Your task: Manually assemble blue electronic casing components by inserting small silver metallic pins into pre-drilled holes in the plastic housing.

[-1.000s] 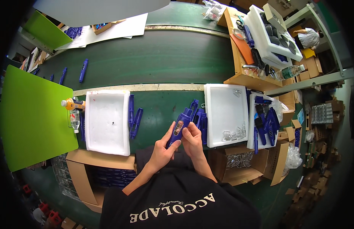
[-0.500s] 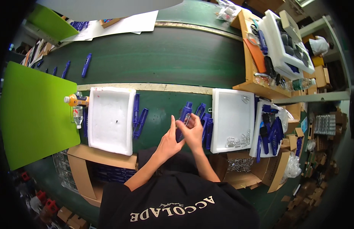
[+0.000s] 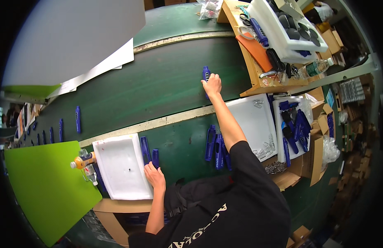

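My right hand (image 3: 213, 84) is stretched far forward over the dark green belt (image 3: 166, 78), its fingers round a long blue plastic casing (image 3: 206, 71) that points away from me. Near the left white foam tray (image 3: 121, 165), my left hand (image 3: 155, 177) closes on the near end of a shorter-looking blue casing (image 3: 155, 155). Beside that one, another blue casing (image 3: 145, 149) lies along the tray's right edge. Several more blue casings (image 3: 218, 153) lie together on the table, left of my right forearm.
A right foam tray (image 3: 251, 111) holds metal wire clips (image 3: 264, 150). Beyond it, a white tray (image 3: 285, 113) carries many blue parts. A wooden shelf (image 3: 253, 84) stands at the far right. Bottles (image 3: 82, 161) and a green board (image 3: 47, 186) are on the left.
My hands have parted. The right carried a blue casing forward onto the belt; the left moved left to a casing by the foam tray. The view has turned and shifted.
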